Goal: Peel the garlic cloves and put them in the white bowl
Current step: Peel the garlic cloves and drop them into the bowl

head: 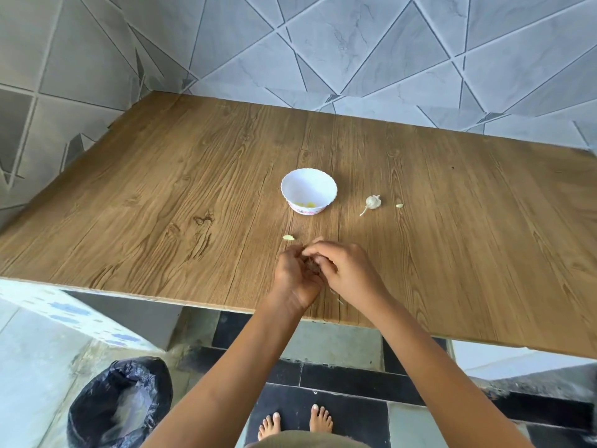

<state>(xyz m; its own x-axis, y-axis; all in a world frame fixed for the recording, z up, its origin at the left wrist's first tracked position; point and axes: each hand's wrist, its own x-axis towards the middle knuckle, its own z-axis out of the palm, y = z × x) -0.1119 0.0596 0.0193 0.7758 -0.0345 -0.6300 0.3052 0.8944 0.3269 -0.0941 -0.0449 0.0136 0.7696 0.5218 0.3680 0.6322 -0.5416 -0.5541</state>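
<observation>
Home kitchen corner: my wood-grain table [161, 189] against grey geometric wall tiles [355, 43], white bowl [308, 189], garlic bulb [373, 202] on it; black-lined bin [97, 415] near left; my bare feet [320, 418] on tiled floor [349, 379].

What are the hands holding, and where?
The left hand and right hand pinch something small between them, probably a garlic clove; fingers hide which part.

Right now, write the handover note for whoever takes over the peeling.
Left grip and right grip: together above the table's near edge, fingers curled round something small, likely a clove, hidden between them.
Bowl: mid-table, yellowish peeled pieces inside.
Bulb right of the bowl; loose clove right of that; pale piece just beyond the left grip.
Done: some cloves bowled.
Left: finish this one, bowl it, peel the rest.
</observation>
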